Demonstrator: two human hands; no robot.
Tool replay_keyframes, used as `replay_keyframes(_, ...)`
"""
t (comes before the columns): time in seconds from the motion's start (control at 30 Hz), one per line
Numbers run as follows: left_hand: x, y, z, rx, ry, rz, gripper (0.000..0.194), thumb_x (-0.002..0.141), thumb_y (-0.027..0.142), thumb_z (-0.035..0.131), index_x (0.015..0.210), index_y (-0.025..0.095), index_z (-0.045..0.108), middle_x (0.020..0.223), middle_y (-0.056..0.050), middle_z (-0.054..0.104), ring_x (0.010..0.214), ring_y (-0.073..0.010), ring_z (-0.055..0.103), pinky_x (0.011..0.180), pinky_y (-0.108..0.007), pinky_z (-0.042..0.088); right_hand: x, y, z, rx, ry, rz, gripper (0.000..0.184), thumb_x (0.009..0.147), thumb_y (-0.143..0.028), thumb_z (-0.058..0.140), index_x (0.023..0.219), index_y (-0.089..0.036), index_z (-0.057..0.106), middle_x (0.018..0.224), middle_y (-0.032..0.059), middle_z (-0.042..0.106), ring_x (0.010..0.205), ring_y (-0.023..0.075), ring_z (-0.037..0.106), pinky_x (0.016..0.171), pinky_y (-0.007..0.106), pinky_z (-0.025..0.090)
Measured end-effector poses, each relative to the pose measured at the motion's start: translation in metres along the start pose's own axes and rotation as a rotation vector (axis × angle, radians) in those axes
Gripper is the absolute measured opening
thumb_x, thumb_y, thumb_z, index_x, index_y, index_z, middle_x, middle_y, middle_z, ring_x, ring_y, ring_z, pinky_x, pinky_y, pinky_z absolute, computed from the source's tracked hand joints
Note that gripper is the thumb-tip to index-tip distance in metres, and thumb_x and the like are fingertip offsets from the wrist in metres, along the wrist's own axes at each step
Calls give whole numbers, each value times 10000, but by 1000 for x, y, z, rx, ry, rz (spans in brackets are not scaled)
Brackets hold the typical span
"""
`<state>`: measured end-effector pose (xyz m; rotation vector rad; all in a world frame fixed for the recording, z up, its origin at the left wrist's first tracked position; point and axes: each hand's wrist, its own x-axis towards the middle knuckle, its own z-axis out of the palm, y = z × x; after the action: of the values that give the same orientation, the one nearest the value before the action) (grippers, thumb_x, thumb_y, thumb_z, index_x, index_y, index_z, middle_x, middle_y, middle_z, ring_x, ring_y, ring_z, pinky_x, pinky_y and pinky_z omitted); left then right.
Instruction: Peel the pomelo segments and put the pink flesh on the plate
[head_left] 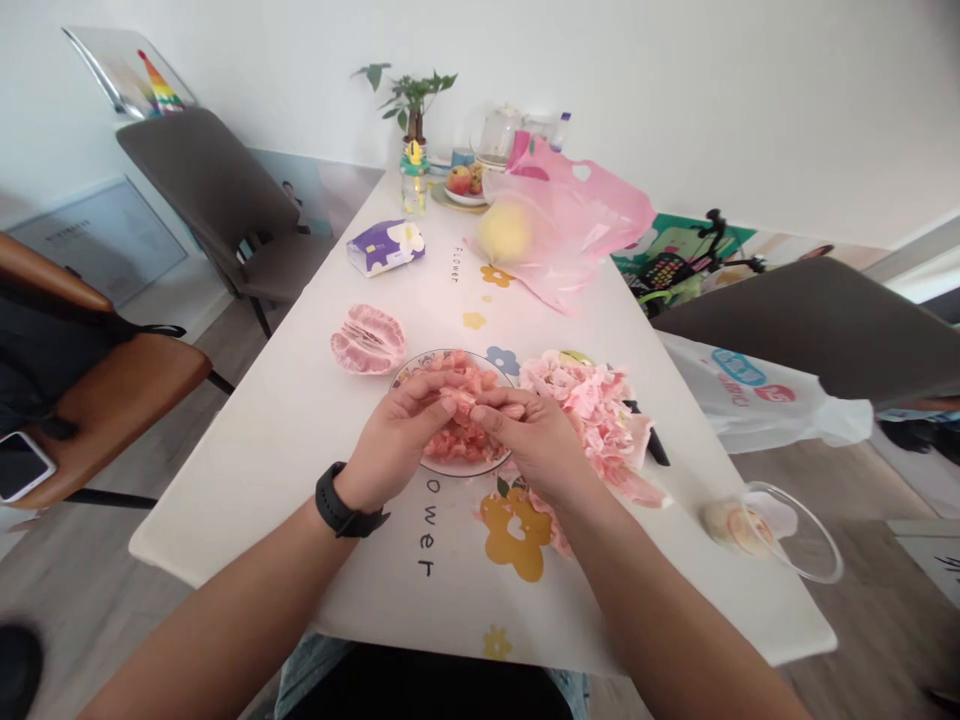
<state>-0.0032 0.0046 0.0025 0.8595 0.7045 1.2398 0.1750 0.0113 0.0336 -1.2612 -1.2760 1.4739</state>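
Over a round plate heaped with loose pink pomelo flesh, my two hands meet, thumbs close together. A pomelo segment is pinched between them. My left hand, with a black watch on its wrist, has its fingers closed on the segment's left part. On the other side my right hand grips it with thumb and fingers. Left of the plate lies a peeled pomelo half. A pile of pale pink peel and membrane sits just right of my right hand.
A black knife handle shows beside the peel. Farther back are a purple tissue pack, a pink plastic bag with a yellow round fruit, a plate of apples and a potted plant. A clear container stands near the right edge.
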Motion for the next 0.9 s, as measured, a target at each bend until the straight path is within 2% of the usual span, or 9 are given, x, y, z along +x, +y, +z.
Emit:
replay_keyframes(0.1,-1,0,1,20,-8,4,276,885,371,845,1128,243,815,1011,-34,770,961,-160,706,903,-296,580,-1,-2,0,-15,31,-35,340,738,-529,869,738,-225,717,549,-88,414,540,105,373,527,280,347)
replay_keyframes(0.17,-2,0,1,-4,-15,-10,292,880,375,851,1140,246,815,988,-27,763,949,-153,703,912,-297,580,-3,-3,0,-36,24,-27,349,756,-539,857,742,-227,701,545,-90,410,533,102,353,518,275,327)
replay_keyframes(0.33,-1,-1,2,-47,-64,-59,294,863,334,874,1132,244,799,1000,-24,768,935,-149,712,900,-295,583,-6,-8,-3,-118,-36,-39,374,825,-550,788,732,-225,629,567,-87,407,537,101,349,513,265,316)
replay_keyframes(0.5,2,-3,0,-42,-90,-59,244,857,309,880,1066,218,792,919,-15,748,866,-132,695,850,-278,578,-6,-8,-2,-92,-54,-43,333,834,-463,762,711,-229,560,571,-94,386,536,96,336,523,263,324)
replay_keyframes(0.7,2,1,-3,202,-38,-51,259,862,344,864,1062,201,784,985,-42,772,907,-171,709,863,-314,568,0,-4,0,106,-91,29,278,796,-387,760,697,-238,548,519,-89,446,493,102,383,515,276,319)
replay_keyframes(0.8,2,0,-3,264,-9,-51,265,868,350,855,1069,193,785,975,-48,766,870,-166,697,827,-306,559,-1,-8,-5,95,-50,-28,229,813,-382,750,725,-243,590,512,-89,451,483,107,368,518,286,318)
replay_keyframes(0.9,2,-1,-2,156,-32,-11,289,887,337,841,1150,228,790,962,-36,770,883,-160,700,867,-307,561,-6,-11,-12,-81,30,-76,245,858,-443,744,764,-240,644,539,-79,455,511,113,368,529,289,303)
